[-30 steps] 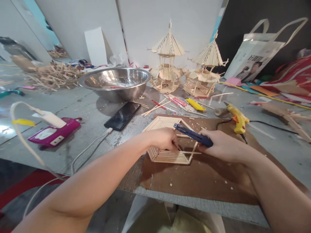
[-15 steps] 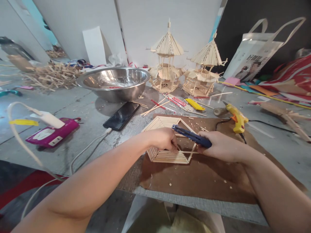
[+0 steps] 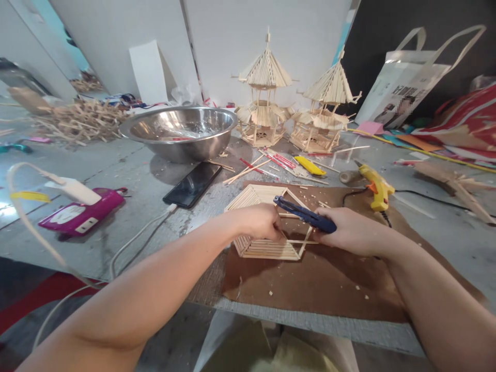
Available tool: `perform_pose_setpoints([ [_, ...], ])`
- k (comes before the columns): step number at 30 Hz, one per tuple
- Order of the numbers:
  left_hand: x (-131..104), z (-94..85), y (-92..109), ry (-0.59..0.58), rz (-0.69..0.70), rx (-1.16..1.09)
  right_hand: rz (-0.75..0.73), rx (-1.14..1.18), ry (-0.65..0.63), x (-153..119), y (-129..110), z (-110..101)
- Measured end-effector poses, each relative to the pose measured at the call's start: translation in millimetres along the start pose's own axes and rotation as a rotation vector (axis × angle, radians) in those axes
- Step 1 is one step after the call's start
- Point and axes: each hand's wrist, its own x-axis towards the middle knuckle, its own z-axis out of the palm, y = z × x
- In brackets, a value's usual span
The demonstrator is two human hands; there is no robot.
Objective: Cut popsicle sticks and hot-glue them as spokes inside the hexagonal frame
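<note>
A hexagonal frame of thin wooden sticks lies on a brown sheet, its left side filled with rows of sticks and its right side more open. My left hand is closed over the frame's middle, fingertips pinching a loose wooden stick that runs right across the opening. In my right hand is a dark blue hand tool that looks like pliers, its narrow end pointing left above the frame. The fingers of my right hand are close to the stick's right end; whether they touch it is hidden.
Behind stand two stick pagodas and a steel basin. A yellow glue gun lies right, its cable trailing. On the left are a phone and a purple power adapter with cords. The brown sheet reaches the table edge.
Hands, blue pliers and stick keep nearly the same place over the frame. The whole view has shifted very slightly.
</note>
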Motion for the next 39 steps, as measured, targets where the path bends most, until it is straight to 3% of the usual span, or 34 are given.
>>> perform_pose_setpoints([
  [13, -1.1, -2.9, 0.5, -0.065, -0.001, -0.049, 0.019, 0.012, -0.016, 0.2, 2.9, -0.3],
  [39, 1.7, 5.7, -5.8, -0.043, 0.033, -0.073, 0.013, 0.014, 0.003, -1.2, 3.9, -2.5],
])
